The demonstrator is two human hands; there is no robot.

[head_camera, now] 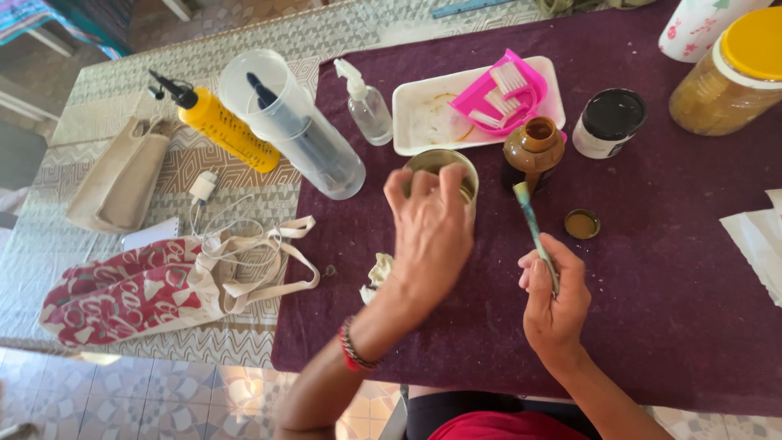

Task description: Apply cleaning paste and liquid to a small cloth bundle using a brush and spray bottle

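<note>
Gripped upright in the right hand [555, 295]: a paintbrush [535, 232], long axis running up past the fingers, bristles toward the open brown jar [533, 147]. Clasped from above by the left hand [430, 230]: a metal tin [444, 163] (nearer the jar, just beside it).

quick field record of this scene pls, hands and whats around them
left hand: grips the rim of a metal tin
right hand: holds a paintbrush, bristles up
open brown jar: just beyond the tin
loose lid: right of the brush
white tray: holds a pink dustpan set
surface: purple cloth
</note>
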